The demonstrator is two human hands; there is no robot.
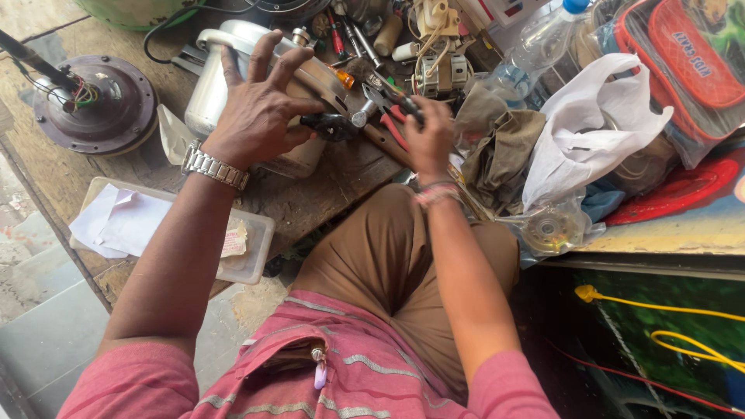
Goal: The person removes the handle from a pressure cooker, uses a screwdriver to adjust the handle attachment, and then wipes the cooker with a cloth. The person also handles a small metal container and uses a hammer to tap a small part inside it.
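Observation:
My left hand (260, 109), with a metal watch on its wrist, presses down with spread fingers on a silver metal pot (213, 77) lying on its side on the wooden bench (326, 186). The pot's black handle (330, 126) sticks out to the right. My right hand (428, 138) grips red-handled pliers (392, 105), whose jaws sit at the metal fitting where the handle joins the pot.
A round brown fan motor (97, 105) with coloured wires lies at the left. A clear plastic box (186, 233) with papers sits at the bench's near edge. Screwdrivers (341, 39), a white plastic bag (590, 116), grey cloth (504, 151) and red cases (691, 62) crowd the right.

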